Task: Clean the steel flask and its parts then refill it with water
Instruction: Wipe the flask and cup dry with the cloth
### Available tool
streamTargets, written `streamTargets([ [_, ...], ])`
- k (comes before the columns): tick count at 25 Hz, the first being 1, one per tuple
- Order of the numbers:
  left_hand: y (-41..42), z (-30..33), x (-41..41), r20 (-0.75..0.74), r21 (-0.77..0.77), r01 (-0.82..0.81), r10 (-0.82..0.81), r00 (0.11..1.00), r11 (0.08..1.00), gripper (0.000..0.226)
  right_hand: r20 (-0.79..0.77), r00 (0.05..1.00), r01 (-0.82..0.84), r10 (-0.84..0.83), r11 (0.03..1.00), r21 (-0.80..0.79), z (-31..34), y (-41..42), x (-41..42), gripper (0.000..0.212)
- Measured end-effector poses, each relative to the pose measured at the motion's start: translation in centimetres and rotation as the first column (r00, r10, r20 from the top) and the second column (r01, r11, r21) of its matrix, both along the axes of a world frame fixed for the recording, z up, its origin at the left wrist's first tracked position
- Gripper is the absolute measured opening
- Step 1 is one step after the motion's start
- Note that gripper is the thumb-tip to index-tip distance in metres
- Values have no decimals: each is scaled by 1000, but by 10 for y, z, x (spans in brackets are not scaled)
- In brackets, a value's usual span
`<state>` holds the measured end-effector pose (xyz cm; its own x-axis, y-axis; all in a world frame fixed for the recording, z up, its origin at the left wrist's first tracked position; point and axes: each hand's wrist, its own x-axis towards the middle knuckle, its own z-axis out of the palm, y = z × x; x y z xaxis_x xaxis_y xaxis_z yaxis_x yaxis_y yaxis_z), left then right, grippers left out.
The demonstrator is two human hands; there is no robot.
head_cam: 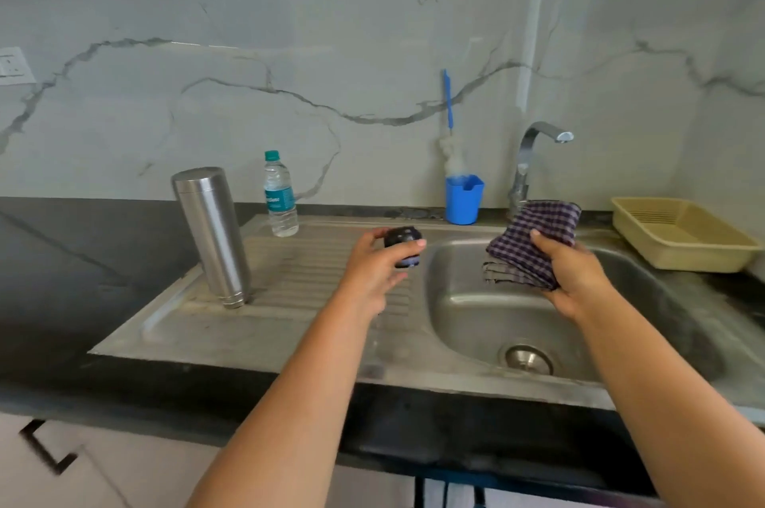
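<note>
The steel flask [211,234] stands upside down on the ribbed drainboard [289,292], mouth down, leaning slightly. My left hand [372,275] holds the flask's dark stopper [403,244] between thumb and fingers, just left of the sink bowl. My right hand [575,275] grips a folded purple checked cloth [534,242] above the sink basin [476,309]. The two hands are apart, with the stopper and cloth not touching.
A plastic water bottle [280,197] stands behind the drainboard. A blue cup [463,199] with a bottle brush [449,110] sits beside the tap [534,159]. A beige tray [683,234] rests at the right. Dark countertop [82,259] surrounds the sink.
</note>
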<state>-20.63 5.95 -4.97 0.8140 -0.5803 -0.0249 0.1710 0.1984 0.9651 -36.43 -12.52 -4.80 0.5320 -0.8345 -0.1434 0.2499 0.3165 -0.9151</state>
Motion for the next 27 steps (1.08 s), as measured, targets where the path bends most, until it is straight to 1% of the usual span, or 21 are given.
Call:
streamTargets([
  [2, -42, -7, -19, -70, -14, 83, -84, 994, 996, 41, -45, 997, 57, -60, 996, -72, -4, -22, -12, 32],
  [5, -88, -23, -38, -137, 37, 173, -166, 977, 984, 34, -97, 988, 99, -117, 979, -178, -9, -51, -19, 34],
  [7, -103, -36, -38, -165, 95, 177, -160, 973, 980, 34, -191, 966, 99, -172, 935, -341, -17, -62, -18, 35],
  [9, -108, -46, -29, -133, 160, 152, -131, 982, 975, 45, -306, 920, 46, -244, 844, -534, -27, -63, -15, 39],
  [11, -112, -51, -21, -134, 155, 133, -112, 985, 979, 48, -332, 908, -12, -255, 777, -629, -34, -57, -9, 42],
  [13, -116, -51, -21, -189, 118, 152, -128, 974, 981, 40, -343, 918, -114, -200, 695, -710, -34, -45, 1, 42],
  [15, -120, -48, -24, -244, 61, 153, -134, 960, 986, 24, -380, 921, -280, -85, 534, -798, -41, -30, 10, 48],
  [16, -122, -47, -23, -268, 32, 134, -121, 956, 990, 15, -410, 912, -348, -33, 472, -810, -44, -22, 13, 54],
  [17, -121, -47, -22, -288, 3, 117, -111, 951, 993, 8, -434, 901, -391, -1, 429, -814, -47, -17, 14, 60],
  [19, -117, -45, -20, -289, -55, 129, -140, 947, 990, 3, -441, 897, -406, -24, 352, -843, -45, -14, 12, 68],
  [20, -116, -44, -22, -260, -63, 167, -178, 949, 984, 6, -426, 904, -387, -46, 338, -858, -42, -15, 11, 69],
  [21, -115, -44, -26, -207, -44, 214, -219, 954, 976, 10, -411, 910, -367, -57, 351, -862, -38, -17, 10, 66],
  [22, -115, -45, -30, -152, -5, 242, -240, 959, 970, 16, -408, 911, -354, -63, 390, -850, -35, -20, 10, 63],
  [24, -117, -46, -35, -94, 31, 215, -211, 973, 976, 25, -453, 888, -372, -78, 460, -806, -30, -20, 10, 59],
  [25, -116, -46, -33, -105, 10, 180, -178, 978, 984, 24, -473, 878, -392, -77, 452, -801, -31, -16, 11, 60],
  [27, -112, -45, -26, -181, -70, 128, -138, 974, 989, 11, -463, 883, -402, -79, 382, -832, -34, -11, 12, 64],
])
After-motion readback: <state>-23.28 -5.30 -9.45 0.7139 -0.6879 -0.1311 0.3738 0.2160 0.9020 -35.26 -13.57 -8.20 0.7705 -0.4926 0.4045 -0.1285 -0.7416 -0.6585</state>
